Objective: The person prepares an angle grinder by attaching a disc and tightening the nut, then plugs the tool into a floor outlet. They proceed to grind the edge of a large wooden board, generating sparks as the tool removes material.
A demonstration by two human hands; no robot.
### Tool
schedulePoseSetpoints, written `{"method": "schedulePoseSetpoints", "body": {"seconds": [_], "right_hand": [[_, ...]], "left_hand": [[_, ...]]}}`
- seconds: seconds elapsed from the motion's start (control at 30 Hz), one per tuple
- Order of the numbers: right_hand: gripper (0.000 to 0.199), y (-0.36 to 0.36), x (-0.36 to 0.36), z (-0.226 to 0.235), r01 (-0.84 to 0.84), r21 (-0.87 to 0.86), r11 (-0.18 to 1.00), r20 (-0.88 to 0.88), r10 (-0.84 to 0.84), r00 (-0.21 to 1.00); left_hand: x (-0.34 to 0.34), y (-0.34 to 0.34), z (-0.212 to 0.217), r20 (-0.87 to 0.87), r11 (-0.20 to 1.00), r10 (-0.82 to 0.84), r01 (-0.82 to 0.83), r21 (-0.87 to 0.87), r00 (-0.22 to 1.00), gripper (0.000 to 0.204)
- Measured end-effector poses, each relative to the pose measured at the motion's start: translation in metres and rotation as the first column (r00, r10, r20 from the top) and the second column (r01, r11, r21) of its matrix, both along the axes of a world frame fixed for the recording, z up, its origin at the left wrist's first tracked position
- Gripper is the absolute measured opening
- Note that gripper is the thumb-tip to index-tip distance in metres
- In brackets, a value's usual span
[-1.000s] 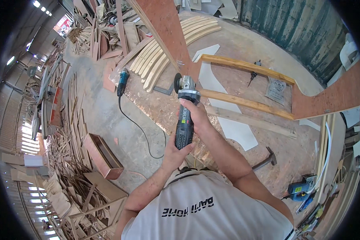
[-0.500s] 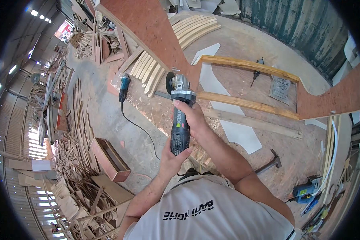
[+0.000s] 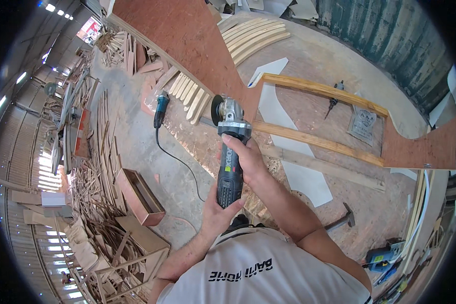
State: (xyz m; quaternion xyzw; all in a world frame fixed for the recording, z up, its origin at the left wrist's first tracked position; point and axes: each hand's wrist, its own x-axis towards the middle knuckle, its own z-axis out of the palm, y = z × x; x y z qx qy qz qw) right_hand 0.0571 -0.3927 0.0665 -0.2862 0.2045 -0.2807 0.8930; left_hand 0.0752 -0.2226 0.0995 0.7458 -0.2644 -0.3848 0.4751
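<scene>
I hold a grey and black angle grinder [image 3: 229,152] in both hands. My right hand [image 3: 248,159] wraps around its upper body just behind the metal head. My left hand [image 3: 217,217] cups the rear end of the handle. The grinder's disc [image 3: 217,110] sits at the cut edge of a large reddish-brown curved plywood panel [image 3: 187,40] that stands upright in front of me and sweeps round to the right.
A second power tool with a blue body [image 3: 160,110] and black cord lies on the floor. Curved wooden slats [image 3: 190,96], two long timber strips [image 3: 314,139], a hammer [image 3: 342,219], a screwdriver [image 3: 333,101] and an open wooden box [image 3: 139,196] lie around. Scrap wood piles [image 3: 93,167] fill the left.
The grinder and both hands have shifted slightly left and up along the panel's edge; the view has tilted so the panel stands more in front.
</scene>
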Motion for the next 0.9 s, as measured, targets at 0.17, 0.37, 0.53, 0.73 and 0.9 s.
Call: {"method": "schedulePoseSetpoints", "body": {"seconds": [0.17,0.37,0.53,0.73,0.9], "right_hand": [[0.035,-0.001,-0.005,0.01,-0.013,-0.007,1.0,0.008,0.013,1.0],[0.034,-0.001,-0.001,0.014,0.015,0.014,1.0,-0.001,-0.015,1.0],[0.028,0.0,-0.001,0.016,0.047,0.02,0.999,-0.015,-0.046,0.999],[0.03,-0.002,-0.003,0.002,0.013,0.004,1.0,0.002,-0.013,1.0],[0.032,0.001,-0.006,0.01,-0.009,0.024,1.0,-0.016,0.01,1.0]], "left_hand": [[0.002,0.001,-0.002,0.091,1.0,-0.014,0.011,0.029,0.996,0.062],[0.001,-0.003,0.002,0.181,0.999,0.018,-0.008,-0.054,0.983,0.049],[-0.002,-0.007,0.017,0.123,0.999,0.033,-0.029,-0.032,0.992,0.049],[-0.004,-0.006,0.011,-0.092,0.996,0.052,-0.059,-0.066,0.994,0.051],[-0.003,0.0,-0.005,0.165,0.995,0.018,-0.001,-0.098,0.986,0.057]]}}
